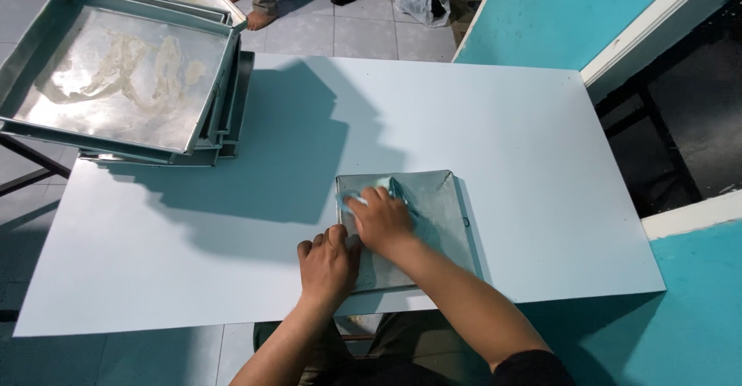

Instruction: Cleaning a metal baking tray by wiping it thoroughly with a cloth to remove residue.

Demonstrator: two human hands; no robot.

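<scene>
Pressing down inside a small metal tray (440, 200), the right hand (380, 220) has its fingers spread flat over what looks like a pale cloth (349, 199), of which only a sliver shows at the fingertips. That tray lies on the white surface (464, 115), close to the edge nearest the person. The left hand (328, 262) sits at the tray's near-left rim, fingers curled over the rim and closed on it. Far from the small tray, toward the surface's far-left corner, a stack of larger metal trays (116, 77) overhangs the edge; the top one is smeared with pale residue. Beyond the surface from the tray, another person's bare feet (251, 3) stand on the tiled floor (363, 34), with a white plastic bag (423, 1) near them.
</scene>
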